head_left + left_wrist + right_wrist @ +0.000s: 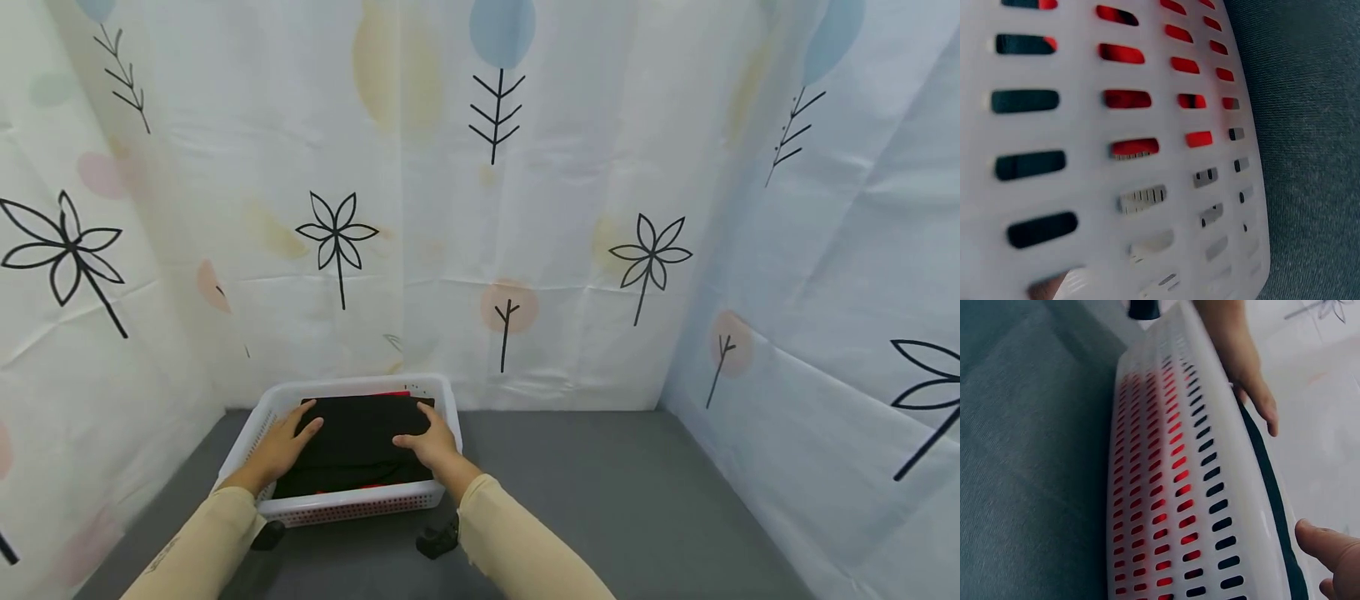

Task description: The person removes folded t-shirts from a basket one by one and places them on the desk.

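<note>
A black folded cloth point(360, 437) lies in a white perforated plastic basket point(360, 502). Bits of red cloth point(393, 393) show behind and below it, and red also shows through the slots of the basket wall point(1219, 456). On the left end of the black cloth rests my left hand point(281, 446), fingers extended and thumb apart. My right hand point(435, 446) touches its right end in a similar pose, thumb pointing inward. In the left wrist view the basket side point(1085, 125) hides nearly all of the hand.
The basket stands on a dark grey table top point(600, 492), near its back left. Patterned white curtains point(450, 250) enclose the back and both sides. Below each wrist hangs a black strapped device point(437, 539).
</note>
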Tool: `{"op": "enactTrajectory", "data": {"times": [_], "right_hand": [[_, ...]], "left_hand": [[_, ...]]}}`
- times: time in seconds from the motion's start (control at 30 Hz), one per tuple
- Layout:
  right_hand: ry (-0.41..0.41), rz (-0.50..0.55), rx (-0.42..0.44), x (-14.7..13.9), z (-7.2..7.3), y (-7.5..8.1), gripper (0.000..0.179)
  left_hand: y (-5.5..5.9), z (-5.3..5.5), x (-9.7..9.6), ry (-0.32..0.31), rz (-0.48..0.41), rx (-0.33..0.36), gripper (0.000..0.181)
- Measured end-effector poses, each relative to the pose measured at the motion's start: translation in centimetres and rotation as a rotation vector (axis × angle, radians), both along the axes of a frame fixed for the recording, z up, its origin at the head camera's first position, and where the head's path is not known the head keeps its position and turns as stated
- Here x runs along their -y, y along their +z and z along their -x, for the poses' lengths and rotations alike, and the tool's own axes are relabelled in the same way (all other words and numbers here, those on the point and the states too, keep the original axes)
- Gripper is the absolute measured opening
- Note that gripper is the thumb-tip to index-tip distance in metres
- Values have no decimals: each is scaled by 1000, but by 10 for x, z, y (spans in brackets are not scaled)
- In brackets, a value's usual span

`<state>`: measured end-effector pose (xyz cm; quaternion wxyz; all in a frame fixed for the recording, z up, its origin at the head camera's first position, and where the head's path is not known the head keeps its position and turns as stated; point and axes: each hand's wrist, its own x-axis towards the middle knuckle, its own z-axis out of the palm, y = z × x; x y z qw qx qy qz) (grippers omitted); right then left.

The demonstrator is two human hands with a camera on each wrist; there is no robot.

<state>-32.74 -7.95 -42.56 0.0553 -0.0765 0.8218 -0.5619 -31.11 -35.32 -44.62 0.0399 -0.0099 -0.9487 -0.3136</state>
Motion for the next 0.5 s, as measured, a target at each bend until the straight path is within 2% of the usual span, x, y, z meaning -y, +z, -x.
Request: {"op": "enactTrajectory", "data": {"times": [0.1,0.3,0.5], "right_hand": [[-14,28,39,2,4,-3,75],[-13,76,71,6,9,-9,76],[37,143,145,6,10,-11,80]], "left_hand": [[-3,3,1,2,-8,7,72],[-4,8,3,17,-40,68,72],[-5,10,4,2,-133,110,73]]}}
